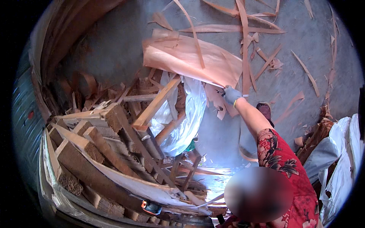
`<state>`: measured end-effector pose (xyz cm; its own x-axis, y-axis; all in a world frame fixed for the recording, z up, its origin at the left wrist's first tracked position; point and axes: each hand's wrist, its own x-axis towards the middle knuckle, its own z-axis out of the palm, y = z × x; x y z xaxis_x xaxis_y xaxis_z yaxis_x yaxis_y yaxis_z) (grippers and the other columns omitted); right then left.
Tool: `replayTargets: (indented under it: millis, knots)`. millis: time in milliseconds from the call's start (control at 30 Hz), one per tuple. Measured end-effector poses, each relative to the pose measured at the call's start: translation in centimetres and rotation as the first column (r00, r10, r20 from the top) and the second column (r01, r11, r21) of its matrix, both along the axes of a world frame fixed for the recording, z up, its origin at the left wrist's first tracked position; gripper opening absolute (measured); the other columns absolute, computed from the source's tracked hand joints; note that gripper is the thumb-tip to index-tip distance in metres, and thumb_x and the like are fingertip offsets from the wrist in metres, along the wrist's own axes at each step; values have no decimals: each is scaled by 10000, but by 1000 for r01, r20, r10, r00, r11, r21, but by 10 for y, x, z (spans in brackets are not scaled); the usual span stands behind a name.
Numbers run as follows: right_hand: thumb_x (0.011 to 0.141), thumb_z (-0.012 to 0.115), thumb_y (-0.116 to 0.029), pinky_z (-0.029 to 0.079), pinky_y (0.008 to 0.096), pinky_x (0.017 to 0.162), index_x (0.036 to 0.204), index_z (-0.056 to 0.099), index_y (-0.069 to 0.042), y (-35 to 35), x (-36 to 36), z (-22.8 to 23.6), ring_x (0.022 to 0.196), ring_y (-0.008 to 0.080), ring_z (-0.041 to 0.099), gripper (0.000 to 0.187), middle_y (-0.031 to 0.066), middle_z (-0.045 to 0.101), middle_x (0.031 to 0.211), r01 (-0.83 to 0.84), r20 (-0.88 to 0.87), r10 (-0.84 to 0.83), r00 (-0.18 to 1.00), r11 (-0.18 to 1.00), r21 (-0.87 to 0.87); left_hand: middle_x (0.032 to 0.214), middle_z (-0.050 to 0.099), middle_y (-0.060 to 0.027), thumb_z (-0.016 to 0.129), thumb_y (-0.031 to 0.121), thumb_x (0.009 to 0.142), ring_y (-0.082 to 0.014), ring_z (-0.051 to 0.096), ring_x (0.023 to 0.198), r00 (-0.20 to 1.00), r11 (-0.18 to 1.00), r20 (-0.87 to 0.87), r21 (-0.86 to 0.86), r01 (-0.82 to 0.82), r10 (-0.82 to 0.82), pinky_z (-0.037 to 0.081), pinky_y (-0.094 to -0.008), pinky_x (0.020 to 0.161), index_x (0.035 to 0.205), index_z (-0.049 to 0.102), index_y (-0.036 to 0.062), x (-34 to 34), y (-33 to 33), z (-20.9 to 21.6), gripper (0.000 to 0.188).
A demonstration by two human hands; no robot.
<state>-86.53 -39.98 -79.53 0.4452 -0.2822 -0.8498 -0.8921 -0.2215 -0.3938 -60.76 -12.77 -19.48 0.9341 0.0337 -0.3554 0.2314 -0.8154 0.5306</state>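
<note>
Timber lengths (95, 171) with rough sawn ends are piled in the near lower left, an orange-and-black tool (151, 207), perhaps a tape measure, beside them. The wearer's own hands are out of view, so their grip cannot be told. At lower right leans a co-worker in a red floral shirt (292, 171), one arm outstretched; the grey-gloved hand (231, 95) looks closed on the near right edge of a reddish-brown veneer sheet (167, 57). The sheet lies just beyond translucent plastic sheeting (195, 98), bowed and curling. It looks thin, light and springy, likely to split along the grain; a flat hold on two edges, clear of the ragged parts, would probably suit it best. Farther off, loose veneer strips (244, 38) litter the grey floor (118, 38).
</note>
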Motion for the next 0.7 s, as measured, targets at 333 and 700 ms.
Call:
replayTargets:
  millis: [333, 700]
  knots:
    - [857, 614, -360, 427, 212, 644, 1105, 650, -63, -38, -89, 254, 729, 65, 520, 388, -5, 619, 915, 409, -35, -513, 858, 639, 652, 1393, 370, -91, 473, 531, 894, -235, 407, 1232, 917, 946, 252, -14, 323, -310, 329, -356, 1035, 1435, 226, 64, -8, -3, 30, 756]
    - [883, 596, -296, 277, 208, 427, 1262, 498, 48, -69, -221, 575, 446, 54, 342, 521, -48, 436, 579, 389, 353, -759, 547, 604, 696, 1442, 310, -200, 428, 478, 937, -367, 150, 1381, 221, 665, 632, 657, 355, -742, 113, -448, 1126, 1424, 188, -42, -37, -42, 50, 752]
